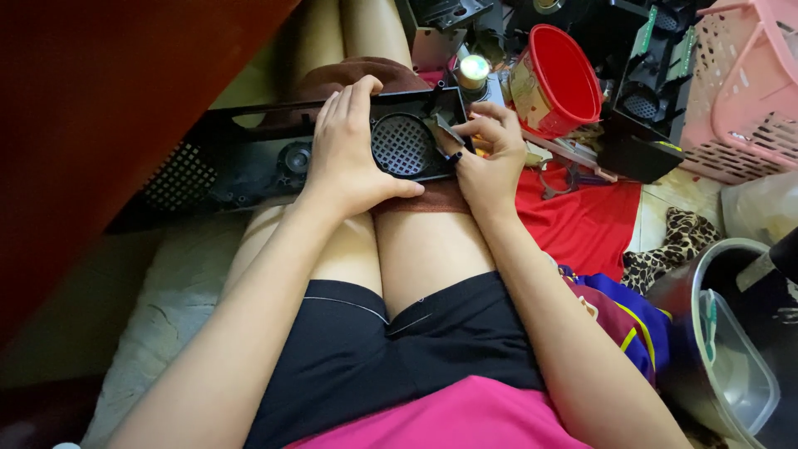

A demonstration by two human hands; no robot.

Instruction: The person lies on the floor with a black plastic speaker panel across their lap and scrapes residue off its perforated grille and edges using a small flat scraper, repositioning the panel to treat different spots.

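Note:
A long black plastic panel (249, 154) with round mesh grilles lies across my knees on a brown cloth (432, 199). My left hand (349, 150) rests flat on the panel, covering its middle beside the round grille (403, 145). My right hand (490, 154) is at the panel's right end, its fingers pinched on a small dark piece (446, 131) at the grille's edge. I cannot tell whether the piece is loose or fixed to the panel.
A red bucket (561, 79) lies tilted past my right hand. A pink basket (744, 91) stands at the top right, black plastic parts (640, 125) beside it. Red cloth (582, 220) covers the floor. A grey bin (731, 333) sits at the right. A dark red board (108, 108) slopes at left.

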